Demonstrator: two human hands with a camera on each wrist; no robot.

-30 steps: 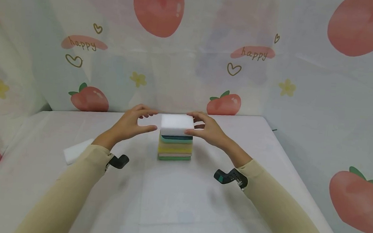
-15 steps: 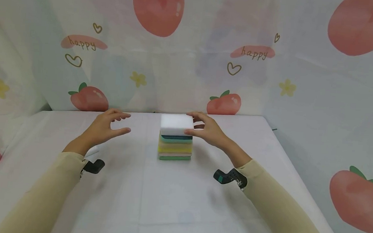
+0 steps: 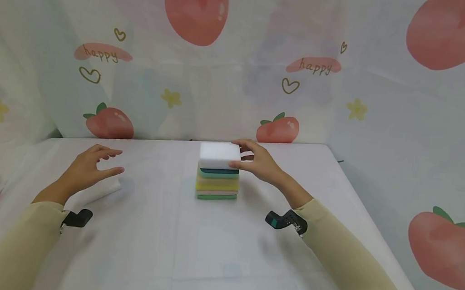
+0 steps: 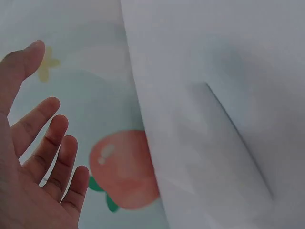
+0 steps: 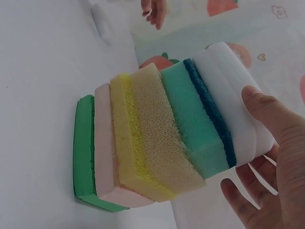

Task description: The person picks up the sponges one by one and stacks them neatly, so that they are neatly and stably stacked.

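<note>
A stack of sponges stands on the white table. Its top is a white sponge, with a seam along its side in the right wrist view. Below come a teal sponge with a dark blue scouring layer, a tan and yellow sponge, a pink one and a green one at the bottom. My right hand pinches the white sponge's right end between thumb and fingers; some fingertips are hidden behind it. My left hand, fingers apart and holding nothing, hovers over another white sponge, partly covered by the arm.
The white table ends at a printed cloth backdrop behind the stack. A similar cloth hangs at the sides. Each wrist carries a small black camera.
My left hand has moved leftwards from beside the stack to above the loose white sponge. The right hand and the stack have stayed where they were.
</note>
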